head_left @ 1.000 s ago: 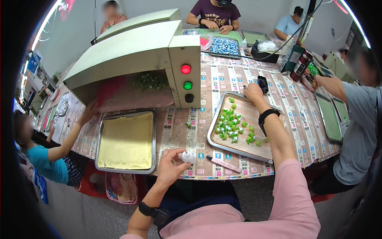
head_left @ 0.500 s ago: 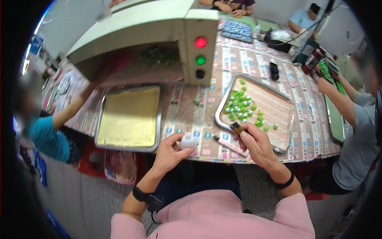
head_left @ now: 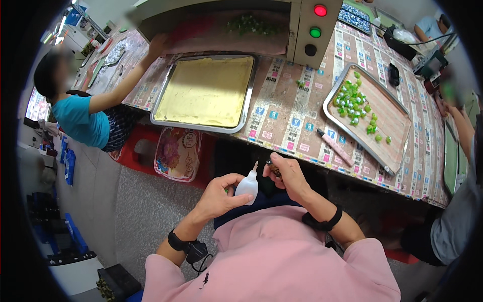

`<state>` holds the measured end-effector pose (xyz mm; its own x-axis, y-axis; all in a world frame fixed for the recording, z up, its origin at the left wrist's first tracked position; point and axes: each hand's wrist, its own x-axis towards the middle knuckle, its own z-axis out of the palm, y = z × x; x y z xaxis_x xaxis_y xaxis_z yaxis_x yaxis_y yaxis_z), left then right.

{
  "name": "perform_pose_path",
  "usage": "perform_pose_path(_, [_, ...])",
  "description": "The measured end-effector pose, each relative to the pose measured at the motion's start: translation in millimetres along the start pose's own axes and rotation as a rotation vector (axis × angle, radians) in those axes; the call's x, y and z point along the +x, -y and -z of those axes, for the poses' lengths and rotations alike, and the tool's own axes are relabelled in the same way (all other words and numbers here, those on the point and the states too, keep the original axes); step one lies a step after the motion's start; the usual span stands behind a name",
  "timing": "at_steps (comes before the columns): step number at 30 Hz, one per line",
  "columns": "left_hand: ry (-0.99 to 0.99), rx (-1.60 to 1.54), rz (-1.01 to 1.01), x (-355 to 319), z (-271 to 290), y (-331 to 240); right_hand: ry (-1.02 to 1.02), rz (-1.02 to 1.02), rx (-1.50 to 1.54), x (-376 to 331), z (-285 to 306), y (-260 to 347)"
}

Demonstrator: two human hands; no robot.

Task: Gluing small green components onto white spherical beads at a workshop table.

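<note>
Two trays sat on the table (head_left: 292, 116), the left tray (head_left: 206, 90) before the machine (head_left: 261, 25), the right tray (head_left: 387, 121) holding beads (head_left: 354, 100), a pen (head_left: 334, 146) between them near the front edge, and both hands (head_left: 219, 194) (head_left: 287, 173) below the edge around a bottle (head_left: 247, 183).
</note>
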<state>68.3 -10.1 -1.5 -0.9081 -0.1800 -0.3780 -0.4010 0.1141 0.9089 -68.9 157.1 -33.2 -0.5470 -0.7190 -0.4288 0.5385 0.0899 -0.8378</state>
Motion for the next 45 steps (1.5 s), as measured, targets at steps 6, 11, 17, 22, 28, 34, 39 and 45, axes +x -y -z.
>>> perform_pose_path(6, [0.054,-0.058,0.086,-10,-3,12,-0.03,0.117,-0.191,9,-4,-16])
perform_pose_path(11, [0.101,-0.06,0.153,-5,-3,14,-0.032,0.152,-0.276,12,-2,-17])
perform_pose_path(17, [0.087,-0.129,0.228,-2,-7,11,-0.019,0.184,-0.291,24,7,-37])
perform_pose_path(22, [0.097,-0.132,0.237,0,-7,10,-0.033,0.217,-0.356,26,8,-36])
perform_pose_path(28, [0.095,-0.111,0.245,3,-7,8,-0.032,0.221,-0.367,24,12,-35])
perform_pose_path(34, [0.105,-0.1,0.253,5,-9,7,-0.05,0.252,-0.366,23,12,-34])
perform_pose_path(39, [0.113,-0.103,0.236,6,-10,10,-0.05,0.231,-0.334,21,13,-32])
perform_pose_path(45, [0.116,-0.096,0.227,4,-11,10,-0.062,0.227,-0.346,19,13,-32])
